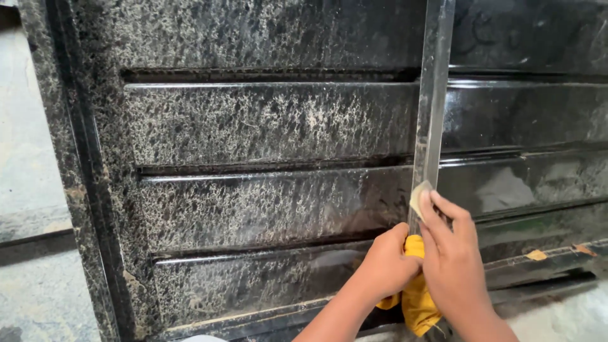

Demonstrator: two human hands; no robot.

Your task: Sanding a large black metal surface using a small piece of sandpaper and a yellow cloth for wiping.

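Abrasion of the upright bar (432, 95) on the black louvred panel (266, 120) goes best with the right hand (453, 253) pinching its sandpaper scrap (420, 197) flat against the metal while the left hand (386, 266), clutching the yellow cloth (419, 304), steadies below.

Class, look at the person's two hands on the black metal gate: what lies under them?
Under the right hand a pale sanding pad presses on the upright bar. A yellow cloth shows beneath the left hand. The bar's stretch behind both hands is covered.
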